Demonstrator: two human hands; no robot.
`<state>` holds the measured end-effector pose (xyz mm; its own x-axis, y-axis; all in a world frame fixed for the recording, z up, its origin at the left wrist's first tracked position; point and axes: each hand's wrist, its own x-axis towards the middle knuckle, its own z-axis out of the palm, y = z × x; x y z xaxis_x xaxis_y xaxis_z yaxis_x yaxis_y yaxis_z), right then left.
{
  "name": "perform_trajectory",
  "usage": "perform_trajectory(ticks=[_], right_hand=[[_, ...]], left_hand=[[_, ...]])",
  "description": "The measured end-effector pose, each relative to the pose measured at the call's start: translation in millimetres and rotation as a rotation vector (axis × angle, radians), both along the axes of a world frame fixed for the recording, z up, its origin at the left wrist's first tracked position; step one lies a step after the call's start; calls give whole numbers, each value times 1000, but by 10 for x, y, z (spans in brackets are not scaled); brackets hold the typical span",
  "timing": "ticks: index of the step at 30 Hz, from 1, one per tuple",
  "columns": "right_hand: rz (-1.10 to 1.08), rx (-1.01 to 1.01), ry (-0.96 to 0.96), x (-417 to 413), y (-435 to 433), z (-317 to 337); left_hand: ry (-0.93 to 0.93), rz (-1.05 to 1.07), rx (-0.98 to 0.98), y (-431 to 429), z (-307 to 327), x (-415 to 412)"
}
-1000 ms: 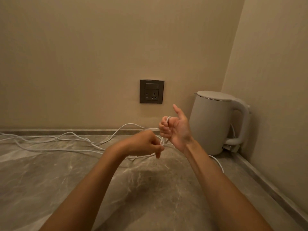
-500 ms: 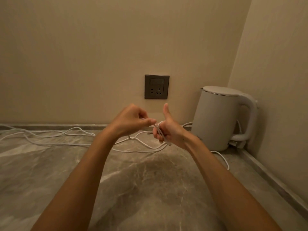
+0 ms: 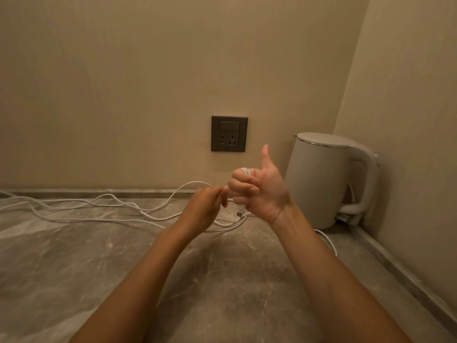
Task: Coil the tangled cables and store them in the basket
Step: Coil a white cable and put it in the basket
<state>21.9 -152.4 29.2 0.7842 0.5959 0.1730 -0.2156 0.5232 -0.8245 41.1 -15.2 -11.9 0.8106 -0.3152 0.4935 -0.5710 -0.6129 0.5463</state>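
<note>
Mid-coil here. The right hand (image 3: 259,191), just right of centre frame, is a fist with the thumb sticking straight up and the fingers wrapped round a few turns of the white cable (image 3: 245,171), so it's basically the spool. A loop pokes out over the top of the fist and the connector (image 3: 239,214) dangles just below it. The left hand (image 3: 204,206) sits right beside it with its fingers curled, and looks like it's pinching the running strand to feed the next wrap, though the exact grip is hidden behind the knuckles. The rest of the cable is loose on the marble counter (image 3: 222,280), trailing to the left edge, so I'd say plenty is left to wind. No basket in view. An electric kettle (image 3: 319,184) stands in the right corner under a wall socket (image 3: 229,133).
</note>
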Motion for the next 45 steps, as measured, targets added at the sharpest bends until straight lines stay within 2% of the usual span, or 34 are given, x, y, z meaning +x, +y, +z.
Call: perform_trajectory(ticks=[5,9,12,15,18,21,25,28,32,37,40,45], right_hand=[[-252,214,92,34,-41,50],[-477,242,80,38,-6,30],[-596,73,-4,70,17,-31],[-753,-261,-145,111,44,-109],[-858,-559,-250,143,51,-159],[-793,-721,-261,166,25,-174],[-513,-953,-245,144,-6,-165],[-334,-1003,-207,132,-28,-170],[-55,-855,-168,86,-43,-158],[147,-405,-85,25,-55,-88],[106,-197,-40,15,-53,-40],[-125,140,69,4,-28,28]], left_hand=[[188,-127,159,-119,3,-112],[250,-169,351,-182,128,-170],[192,-135,476,-153,216,-188],[104,-93,536,-109,279,-206],[27,-50,511,-57,357,-208],[-31,-28,433,34,412,-168],[-28,-18,284,132,447,-127],[-89,7,159,200,471,-97],[-203,42,65,213,471,-94],[-224,83,40,188,427,-100],[-100,82,71,133,334,-90],[149,-12,136,-50,175,-158]])
